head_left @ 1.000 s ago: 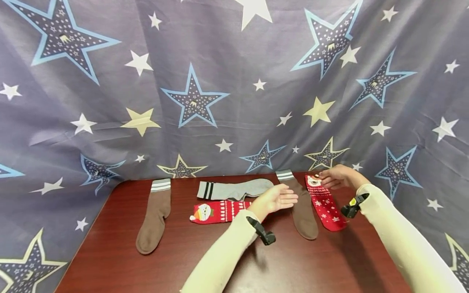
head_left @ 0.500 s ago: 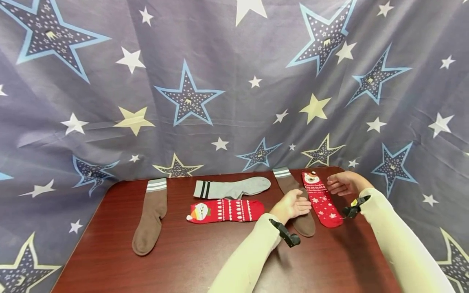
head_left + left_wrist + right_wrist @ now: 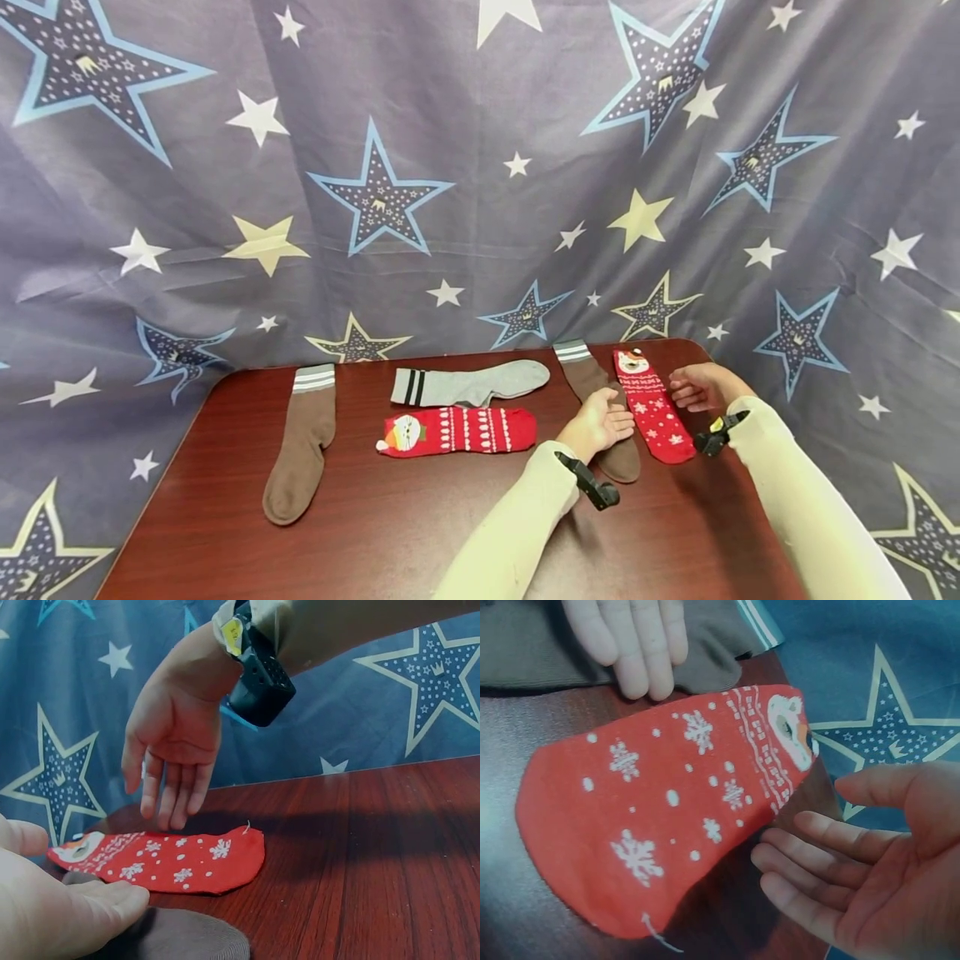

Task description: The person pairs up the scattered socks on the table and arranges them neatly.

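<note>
Over the right-hand brown sock (image 3: 619, 460), my left hand (image 3: 598, 423) hovers with its palm turned inward and holds nothing. My right hand (image 3: 702, 387) is just to the right of the red snowflake sock (image 3: 657, 417), its fingers loosely bent and nothing in them. In the right wrist view a small gap separates those fingers (image 3: 802, 855) from the red sock (image 3: 667, 802). That sock lies flat, with a white animal face at its cuff end. The left wrist view shows my left hand (image 3: 60, 907) near the brown sock's toe (image 3: 180, 937).
A second red sock (image 3: 457, 430) lies sideways at mid-table below a grey sock (image 3: 480, 384) with black stripes. Another brown sock (image 3: 302, 446) with a white-striped cuff lies at the left. A star-patterned curtain (image 3: 450, 208) hangs behind the reddish wooden table (image 3: 360, 533).
My left hand has moved right, from near the sideways red sock to over the right-hand brown sock. My right hand has drawn back from the snowflake sock's cuff to its right side.
</note>
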Demonstrator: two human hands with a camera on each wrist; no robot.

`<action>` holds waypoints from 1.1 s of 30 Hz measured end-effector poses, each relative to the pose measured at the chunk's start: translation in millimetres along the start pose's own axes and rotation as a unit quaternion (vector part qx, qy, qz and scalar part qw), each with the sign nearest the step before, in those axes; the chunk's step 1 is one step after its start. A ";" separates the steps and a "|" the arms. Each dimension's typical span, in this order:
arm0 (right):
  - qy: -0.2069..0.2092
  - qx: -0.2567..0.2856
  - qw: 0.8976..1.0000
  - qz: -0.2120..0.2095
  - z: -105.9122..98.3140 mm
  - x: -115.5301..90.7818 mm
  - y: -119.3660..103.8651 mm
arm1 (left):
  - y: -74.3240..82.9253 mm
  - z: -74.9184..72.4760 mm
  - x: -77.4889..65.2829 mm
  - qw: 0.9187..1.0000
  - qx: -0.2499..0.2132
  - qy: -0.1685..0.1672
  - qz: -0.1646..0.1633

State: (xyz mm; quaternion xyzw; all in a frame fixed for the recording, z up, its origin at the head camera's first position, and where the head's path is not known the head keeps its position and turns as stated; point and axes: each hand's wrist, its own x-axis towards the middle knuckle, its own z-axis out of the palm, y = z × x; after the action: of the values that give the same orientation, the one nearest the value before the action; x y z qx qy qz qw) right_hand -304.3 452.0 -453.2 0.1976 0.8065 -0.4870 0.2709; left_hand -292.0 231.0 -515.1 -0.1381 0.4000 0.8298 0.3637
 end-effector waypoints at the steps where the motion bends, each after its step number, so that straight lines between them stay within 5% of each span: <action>1: 0.005 0.005 1.000 0.003 0.7 0.1 1.2 | -0.1 -0.2 0.6 1.000 -0.003 0.000 0.001; 13: 0.020 0.028 0.999 0.027 7.3 5.5 14.8 | -2.5 -0.7 4.4 0.999 -0.032 0.001 -0.002; 27: -0.015 0.019 0.999 0.024 12.9 10.6 22.3 | -8.0 -2.5 8.5 0.999 -0.032 0.004 0.010; 33: -0.021 0.063 0.998 0.021 11.4 13.8 23.3 | -6.3 -2.4 7.4 0.999 -0.034 0.006 0.008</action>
State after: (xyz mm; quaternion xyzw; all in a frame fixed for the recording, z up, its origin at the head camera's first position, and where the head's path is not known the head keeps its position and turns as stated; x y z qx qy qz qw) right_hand -298.6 452.9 -482.0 0.2204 0.7644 -0.5348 0.2849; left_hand -292.9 235.5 -524.0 -0.1520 0.3744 0.8452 0.3498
